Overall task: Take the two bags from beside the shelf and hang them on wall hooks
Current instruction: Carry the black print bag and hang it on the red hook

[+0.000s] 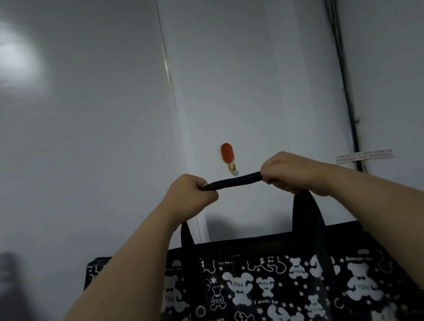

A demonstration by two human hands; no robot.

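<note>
A black bag [267,290] printed with white bears hangs below my hands, filling the lower middle of the view. Its black handle strap [232,182] is stretched level between my fists. My left hand [190,195] is closed on the strap's left end and my right hand [285,173] on its right end. Straight behind and just above the strap, a red wall hook [227,155] with a small gold prong [233,167] sticks to the white wall. The strap sits slightly below the prong. Only one bag is in view.
A vertical wall seam [175,110] runs left of the hook. Dark cables [343,70] run down the wall at right, with a white label strip [364,156] across them. A bright light patch [6,59] shows at upper left, and dark shadows at lower left.
</note>
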